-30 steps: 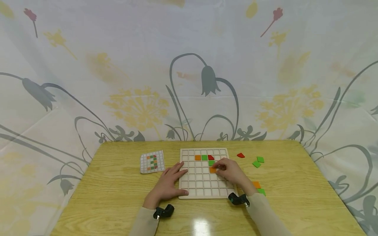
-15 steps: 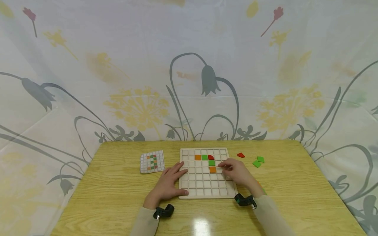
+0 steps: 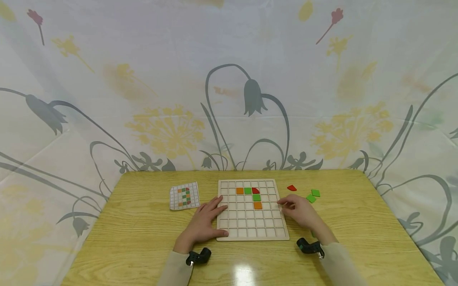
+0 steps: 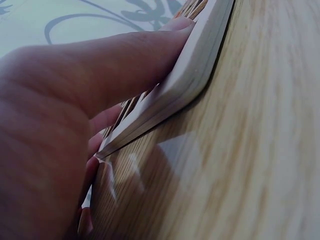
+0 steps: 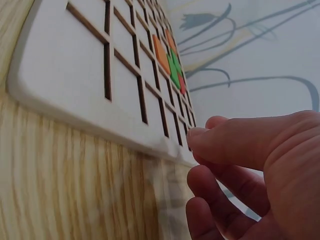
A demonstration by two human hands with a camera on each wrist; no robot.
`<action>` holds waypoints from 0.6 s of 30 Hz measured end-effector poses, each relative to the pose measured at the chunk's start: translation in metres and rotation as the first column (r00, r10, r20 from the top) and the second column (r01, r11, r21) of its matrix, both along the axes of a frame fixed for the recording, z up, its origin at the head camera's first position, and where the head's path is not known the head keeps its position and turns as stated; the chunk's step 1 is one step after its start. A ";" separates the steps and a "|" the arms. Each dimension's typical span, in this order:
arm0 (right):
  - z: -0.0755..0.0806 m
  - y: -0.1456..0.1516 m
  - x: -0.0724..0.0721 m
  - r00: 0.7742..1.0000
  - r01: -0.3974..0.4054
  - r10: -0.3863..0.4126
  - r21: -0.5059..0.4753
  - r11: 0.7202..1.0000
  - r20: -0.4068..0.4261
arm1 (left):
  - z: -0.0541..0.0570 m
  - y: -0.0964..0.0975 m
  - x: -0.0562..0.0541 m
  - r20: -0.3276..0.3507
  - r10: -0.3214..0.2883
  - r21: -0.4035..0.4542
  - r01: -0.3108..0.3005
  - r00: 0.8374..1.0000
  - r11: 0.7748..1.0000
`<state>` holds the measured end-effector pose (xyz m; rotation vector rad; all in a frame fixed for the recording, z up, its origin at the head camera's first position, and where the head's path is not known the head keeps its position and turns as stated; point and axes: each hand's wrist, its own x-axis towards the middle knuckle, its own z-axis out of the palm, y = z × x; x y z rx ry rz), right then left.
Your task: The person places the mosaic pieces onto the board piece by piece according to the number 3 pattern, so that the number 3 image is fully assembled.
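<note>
A wooden grid board (image 3: 232, 223) lies mid-table. In its cells sit an orange tile (image 3: 239, 191), a green tile (image 3: 248, 190) and a red quarter-round tile (image 3: 255, 190) in a row, with a second green tile (image 3: 256, 197) and a second orange tile (image 3: 258, 205) below the red one. My left hand (image 3: 203, 224) rests on the board's left side, fingers spread, its thumb on the near corner. At the right edge hovers my right hand (image 3: 299, 211), fingers loosely bent; the right wrist view shows nothing held.
A paper pattern card (image 3: 174, 203) with a coloured grid lies left of the board. To the right are a loose red quarter-round piece (image 3: 292, 188) and two green tiles (image 3: 315, 193). A sliver of green shows beside the right wrist. Behind the table hangs a flowered cloth (image 3: 229, 131).
My right hand has let go of the lower orange tile, which stays in its cell, and has moved right to the board's edge. The left hand has kept its place.
</note>
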<state>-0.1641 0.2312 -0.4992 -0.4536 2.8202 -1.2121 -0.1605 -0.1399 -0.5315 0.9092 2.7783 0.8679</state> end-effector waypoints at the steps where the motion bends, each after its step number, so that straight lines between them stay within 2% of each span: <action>1: 0.000 0.002 0.001 1.000 0.000 0.000 0.004 1.000 -0.002 | 0.000 0.000 0.000 -0.001 0.000 -0.001 0.000 1.000 1.000; 10: 0.001 0.019 0.009 0.999 0.018 -0.018 -0.002 1.000 -0.026 | 0.001 0.000 0.000 0.004 0.001 0.004 -0.001 1.000 1.000; 18: 0.004 0.041 0.017 0.999 0.050 -0.050 0.017 0.999 0.004 | 0.002 0.001 0.000 0.004 -0.001 0.006 0.001 1.000 1.000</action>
